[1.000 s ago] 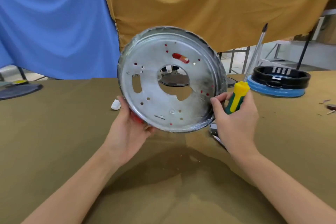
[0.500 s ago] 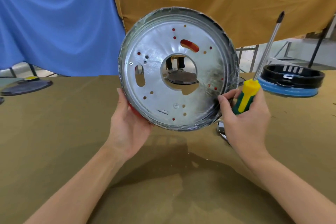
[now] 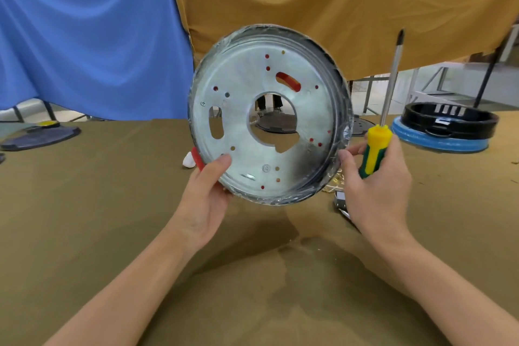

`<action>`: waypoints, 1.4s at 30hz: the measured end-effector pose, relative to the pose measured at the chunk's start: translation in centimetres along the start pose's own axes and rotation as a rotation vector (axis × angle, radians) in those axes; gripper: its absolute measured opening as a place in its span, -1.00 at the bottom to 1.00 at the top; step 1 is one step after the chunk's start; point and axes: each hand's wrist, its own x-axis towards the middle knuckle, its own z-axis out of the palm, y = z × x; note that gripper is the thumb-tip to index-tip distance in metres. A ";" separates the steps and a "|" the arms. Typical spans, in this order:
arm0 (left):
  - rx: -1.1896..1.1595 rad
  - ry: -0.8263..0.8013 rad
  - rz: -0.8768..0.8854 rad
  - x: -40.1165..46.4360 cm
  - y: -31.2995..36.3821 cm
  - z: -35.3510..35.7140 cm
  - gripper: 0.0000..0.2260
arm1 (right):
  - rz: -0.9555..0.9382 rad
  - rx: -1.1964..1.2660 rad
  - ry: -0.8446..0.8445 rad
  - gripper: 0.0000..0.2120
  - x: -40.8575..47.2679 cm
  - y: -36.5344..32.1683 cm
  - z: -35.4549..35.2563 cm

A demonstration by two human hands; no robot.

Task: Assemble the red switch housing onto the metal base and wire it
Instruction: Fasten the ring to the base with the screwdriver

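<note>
Standing upright between both hands, the round metal base [image 3: 269, 115] is held above the olive-covered surface [image 3: 112, 219], its flat silvery face turned toward the person. It has a large central hole, an oblong slot at left, small screw holes scattered around, and a dark rim wrapped in clear film. Red shows through several holes and a slot near the top, and a sliver of the red switch housing [image 3: 197, 159] peeks out behind the lower left edge. The left hand [image 3: 203, 199] grips that lower left rim, thumb pressed on the face. The right hand [image 3: 376, 194] has its fingers wrapped around the yellow-and-green screwdriver [image 3: 375, 153], shaft pointing up, while its thumb and forefinger touch the right rim. Behind, a black ring on a blue disc [image 3: 443, 128] rests at right, a small white lump [image 3: 188, 161] at left, blue and mustard cloths hanging beyond. No legible writing shows.
</note>
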 end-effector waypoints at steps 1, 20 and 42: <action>0.021 0.028 0.006 0.1 -0.1 -0.1 -0.45 | -0.002 0.021 -0.010 -0.83 0.0 -0.1 -0.1; 0.061 0.235 -0.268 0.5 -1.3 0.8 -0.55 | -0.050 0.001 -0.470 -0.77 -1.2 -1.3 1.1; 0.057 0.163 -0.183 0.5 -1.3 0.8 -0.53 | -0.001 -0.047 -0.566 -0.72 -1.7 -0.6 1.8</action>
